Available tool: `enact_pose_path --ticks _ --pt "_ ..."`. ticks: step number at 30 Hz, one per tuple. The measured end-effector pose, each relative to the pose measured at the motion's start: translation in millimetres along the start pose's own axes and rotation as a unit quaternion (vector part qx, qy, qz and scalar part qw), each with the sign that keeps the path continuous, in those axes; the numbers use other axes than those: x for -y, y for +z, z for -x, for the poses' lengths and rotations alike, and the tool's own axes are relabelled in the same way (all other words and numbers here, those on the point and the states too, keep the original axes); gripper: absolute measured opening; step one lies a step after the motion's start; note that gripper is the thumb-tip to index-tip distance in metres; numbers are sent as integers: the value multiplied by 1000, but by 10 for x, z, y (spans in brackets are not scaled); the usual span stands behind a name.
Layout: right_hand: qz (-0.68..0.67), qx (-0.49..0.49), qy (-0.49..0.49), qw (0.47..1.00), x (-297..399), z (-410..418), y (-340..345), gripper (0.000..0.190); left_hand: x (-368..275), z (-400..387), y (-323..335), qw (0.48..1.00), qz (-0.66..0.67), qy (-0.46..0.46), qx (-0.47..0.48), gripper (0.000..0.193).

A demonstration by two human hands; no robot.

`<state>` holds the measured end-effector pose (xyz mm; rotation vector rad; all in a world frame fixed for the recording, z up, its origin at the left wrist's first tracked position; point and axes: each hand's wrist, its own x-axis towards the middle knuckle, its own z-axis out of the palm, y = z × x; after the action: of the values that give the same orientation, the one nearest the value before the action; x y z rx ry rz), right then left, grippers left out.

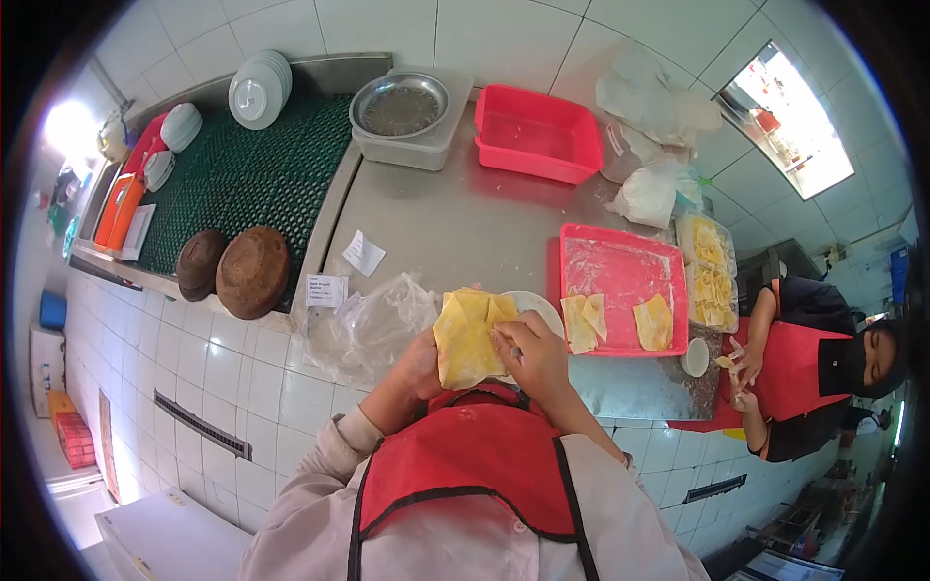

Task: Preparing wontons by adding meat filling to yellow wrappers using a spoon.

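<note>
A stack of thin yellow dough wrappers [463, 338] is held up over the table's near edge. My left hand [419, 363] grips the stack along its left side. With thumb and fingertips, my right hand [532, 350] pinches the wrappers' right edge, where a corner stands folded up. Behind the right hand a white plate [541, 301] is partly hidden. Right of it, a floured pink tray [625, 254] bears a few loose wrappers [653, 323]. Crumpled clear plastic [385, 319] lies left of my hands.
Plastic boxes of yellow pieces [710, 294] and a small white cup [695, 357] are beside the tray. A co-worker in a red apron [785, 370] stands at the right. A pink tub [538, 138] and a metal bowl [399, 105] are at the back; clay pots [253, 272] lie left.
</note>
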<state>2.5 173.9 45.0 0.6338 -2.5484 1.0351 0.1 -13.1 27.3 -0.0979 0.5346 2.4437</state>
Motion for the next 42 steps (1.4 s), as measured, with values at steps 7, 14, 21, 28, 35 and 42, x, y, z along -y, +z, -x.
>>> enact_pose_path --ticks 7,14,21,28,35,42 --pt "-151 -17 112 982 -228 -16 -43 8 17 28 5 1000 0 7 7 51" --pt "-128 -38 200 971 -36 -11 -229 12 19 50 7 998 46 -2 40 50" --pt "33 53 127 990 168 -92 -47 21 250 -48 -208 999 2 46 -27 49" --pt "-204 186 -43 960 661 -66 -143 12 210 -57 -437 991 21 125 -29 51" --pt "-302 -142 215 918 -387 491 -54 52 -61 198 -850 981 126 127 -71 49" --pt "-202 -22 169 964 -642 1220 -192 48 58 372 -1280 987 138 77 -41 49"
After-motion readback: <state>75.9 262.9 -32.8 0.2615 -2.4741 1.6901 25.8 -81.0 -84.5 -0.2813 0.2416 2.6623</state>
